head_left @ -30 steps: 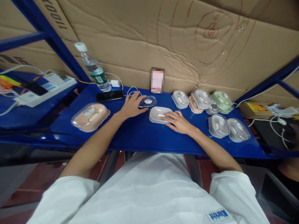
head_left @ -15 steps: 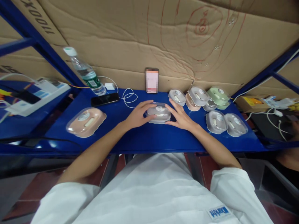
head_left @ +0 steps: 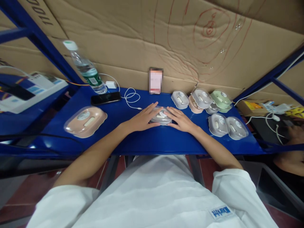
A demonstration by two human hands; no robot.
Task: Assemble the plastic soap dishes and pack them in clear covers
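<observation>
A small grey oval box with a clear plastic cover (head_left: 161,119) lies on the blue table, between my two hands. My left hand (head_left: 144,119) grips its left side, fingers stretched over the cover and thumb along the near edge. From the right, my right hand (head_left: 180,120) holds it the same way, fingers over the top and thumb at the front. The fingertips of both hands nearly meet on the cover and hide much of it. A round white label partly shows between the fingers.
A pink covered box (head_left: 85,122) lies at the left. Grey covered boxes (head_left: 218,124) and a green one (head_left: 220,97) stand at the right, some stacked. Behind are a water bottle (head_left: 91,76), a black phone (head_left: 105,98), a white cable (head_left: 131,96) and an upright phone (head_left: 156,80). A co-worker's arm (head_left: 291,158) shows far right.
My hands have come closer together over the grey box, their fingers now flatter and covering more of its cover. The view has shifted slightly.
</observation>
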